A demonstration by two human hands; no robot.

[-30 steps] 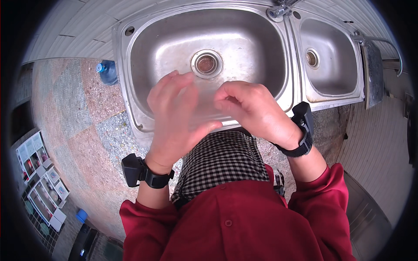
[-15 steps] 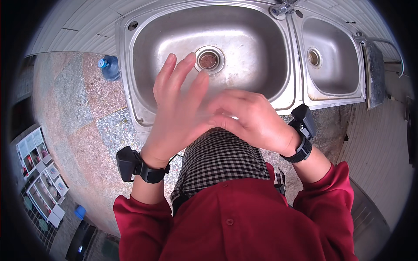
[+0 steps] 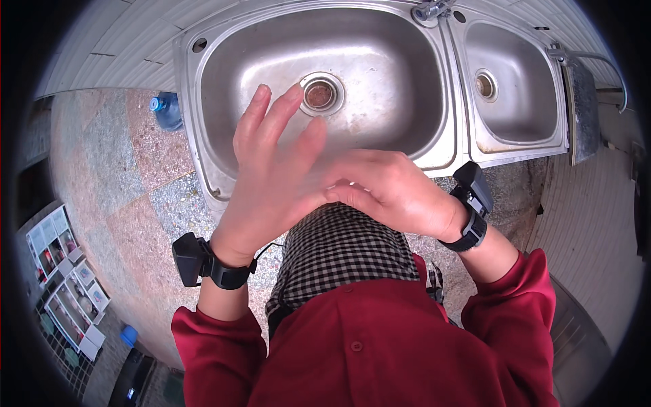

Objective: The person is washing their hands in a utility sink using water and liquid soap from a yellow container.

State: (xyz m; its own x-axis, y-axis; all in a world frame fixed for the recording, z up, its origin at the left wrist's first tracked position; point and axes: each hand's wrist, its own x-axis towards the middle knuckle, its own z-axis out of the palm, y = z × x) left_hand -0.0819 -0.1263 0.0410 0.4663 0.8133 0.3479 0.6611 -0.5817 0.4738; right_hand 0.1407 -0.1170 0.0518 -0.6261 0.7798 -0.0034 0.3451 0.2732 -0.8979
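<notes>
My left hand [image 3: 271, 163] is raised over the near left part of the large steel sink basin [image 3: 400, 74], its fingers stretched upward and apart. Against its palm and thumb side lies my right hand [image 3: 397, 190], with fingers curled toward the thumb. A pale haze blurs the area where the hands meet, so the right fingertips are smeared. A small white spot shows between the right thumb and fingers; what it is, if anything is held, I cannot make out. Each wrist wears a black strap with a box-shaped device.
A smaller basin [image 3: 512, 88] adjoins on the right, with a curved tap [image 3: 597, 57] beyond. Another tap [image 3: 428, 12] stands behind the large basin. A blue water bottle [image 3: 167, 112] is on the floor at left. Farther left stands a rack [image 3: 71, 285] with small items.
The hands keep nearly the same pose and contact. The left wrist has shifted slightly left, and the sink sits a little further left in view.
</notes>
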